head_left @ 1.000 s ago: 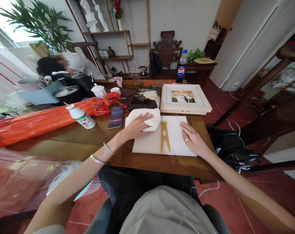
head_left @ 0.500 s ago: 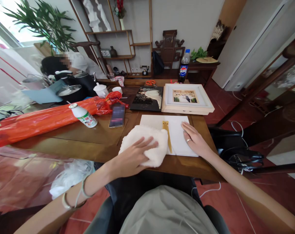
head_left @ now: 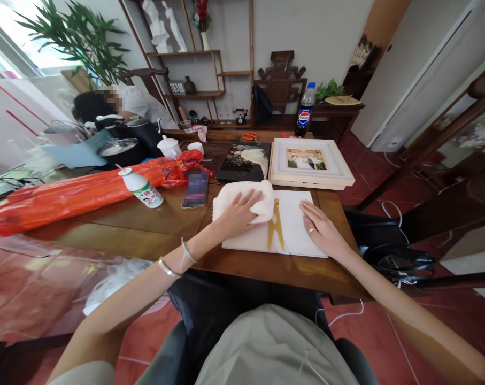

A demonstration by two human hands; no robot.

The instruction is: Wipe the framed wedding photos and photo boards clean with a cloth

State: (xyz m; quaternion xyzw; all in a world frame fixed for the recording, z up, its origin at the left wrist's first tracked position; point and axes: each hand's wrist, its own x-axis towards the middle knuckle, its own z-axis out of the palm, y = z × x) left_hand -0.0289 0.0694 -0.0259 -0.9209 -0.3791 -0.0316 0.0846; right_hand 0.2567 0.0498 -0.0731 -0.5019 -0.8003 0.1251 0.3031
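Note:
My left hand (head_left: 239, 214) lies spread on a folded white towel (head_left: 225, 197), pressing it onto a flat white panel (head_left: 300, 235). The towel covers the panel's upper left part and laps over its far edge. Beside the towel, a yellow forked strip (head_left: 277, 227) sits at the middle of the panel; its upper end is close to the towel. My right hand (head_left: 322, 230), with a ring on one finger, rests flat on the panel's right side, its fingers stretched out. Neither hand is closed around anything.
Behind the panel are a white-framed picture (head_left: 312, 179) and a dark photo board (head_left: 244, 161). To the left lie a phone (head_left: 195, 190), a tilted white bottle (head_left: 140, 187) and a long red plastic-wrapped bundle (head_left: 77, 195). A cola bottle (head_left: 305, 112) stands at the back. A person sits far left.
My left hand and the towel have moved away from me across the panel, uncovering its near left part and more of the yellow strip's legs. My right hand stays in place.

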